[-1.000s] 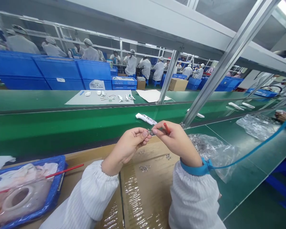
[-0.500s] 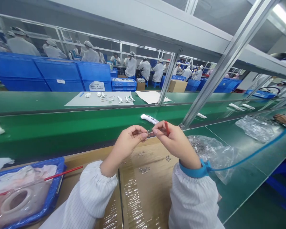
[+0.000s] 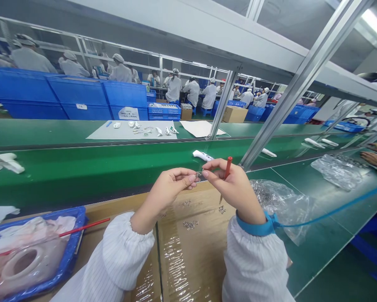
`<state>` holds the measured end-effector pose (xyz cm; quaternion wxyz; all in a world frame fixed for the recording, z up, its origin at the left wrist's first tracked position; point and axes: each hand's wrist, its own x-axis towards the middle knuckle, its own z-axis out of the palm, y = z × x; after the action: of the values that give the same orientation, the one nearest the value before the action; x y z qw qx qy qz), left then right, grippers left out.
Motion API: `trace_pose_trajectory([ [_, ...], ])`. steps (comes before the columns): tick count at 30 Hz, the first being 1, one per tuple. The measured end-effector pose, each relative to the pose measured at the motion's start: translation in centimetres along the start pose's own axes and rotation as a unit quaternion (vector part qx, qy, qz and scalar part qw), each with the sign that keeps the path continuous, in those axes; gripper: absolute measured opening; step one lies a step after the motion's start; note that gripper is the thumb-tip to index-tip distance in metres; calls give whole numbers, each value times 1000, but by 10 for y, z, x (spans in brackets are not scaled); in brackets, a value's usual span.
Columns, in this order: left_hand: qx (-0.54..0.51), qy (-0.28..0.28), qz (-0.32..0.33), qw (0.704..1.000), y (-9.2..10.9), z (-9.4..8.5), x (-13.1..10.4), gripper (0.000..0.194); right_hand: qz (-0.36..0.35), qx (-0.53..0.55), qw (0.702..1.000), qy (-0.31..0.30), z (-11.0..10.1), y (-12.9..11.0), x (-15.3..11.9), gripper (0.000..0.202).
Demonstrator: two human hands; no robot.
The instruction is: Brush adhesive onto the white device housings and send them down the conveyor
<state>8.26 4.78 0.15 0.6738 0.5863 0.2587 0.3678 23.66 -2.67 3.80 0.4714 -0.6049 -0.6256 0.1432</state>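
Note:
My left hand (image 3: 172,184) is closed in a pinch on a small shiny metal part (image 3: 198,173), too tiny to make out fully. My right hand (image 3: 230,182) has its thumb and forefinger closed at the other side of that part. A thin red stick (image 3: 228,167) is tucked in the right hand, its narrow tip pointing down. Below the hands, small loose piles of metal pieces (image 3: 190,225) lie on a taped cardboard sheet (image 3: 204,251). A blue strap (image 3: 254,226) circles my right wrist.
On the left stands a blue tray (image 3: 79,226) with cloth, a clear container and another red stick. A plastic bag of metal parts (image 3: 279,199) lies right. White housings (image 3: 202,155) sit on the green belt (image 3: 81,167). A metal post (image 3: 279,105) rises at right; a co-worker's hands (image 3: 372,157) show beyond.
The white housings on the belt have moved right. The red stick in my right hand has turned more upright, and its lower tip now shows. Both hands remain close together at the metal part.

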Motion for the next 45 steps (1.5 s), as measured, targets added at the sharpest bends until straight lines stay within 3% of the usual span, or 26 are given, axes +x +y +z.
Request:
trace_pose_trajectory([
  [9, -99, -45, -45, 993, -2, 4, -1, 22, -23, 7, 1000, 10, 6, 4, 2, 7],
  [14, -223, -72, -122, 964, -7, 4, -1, 18, -48, -10, 999, 18, 8, 4, 2, 6],
  [21, -294, -111, -137, 940, -11, 4, 0, 15, -72, -38, 996, 28, 8, 6, 2, 4],
  [28, -260, -133, -141, 946, -7, 3, -4, 20, -50, -16, 998, 26, 5, 10, 3, 6],
  [35, -69, -150, -94, 982, -3, -15, 1, 27, -29, -18, 999, 36, 0, 9, 0, 11],
  [38, -24, -152, -69, 986, -1, -21, 4, 27, -6, -68, 998, 0, -7, 12, 1, 8],
  [41, 14, -142, -52, 988, 2, -23, 4, 28, 31, -174, 980, -94, -7, 23, 7, 4],
  [45, 40, -125, -40, 990, 8, -23, 1, 27, 61, -238, 945, -215, 12, 46, 17, 13],
])
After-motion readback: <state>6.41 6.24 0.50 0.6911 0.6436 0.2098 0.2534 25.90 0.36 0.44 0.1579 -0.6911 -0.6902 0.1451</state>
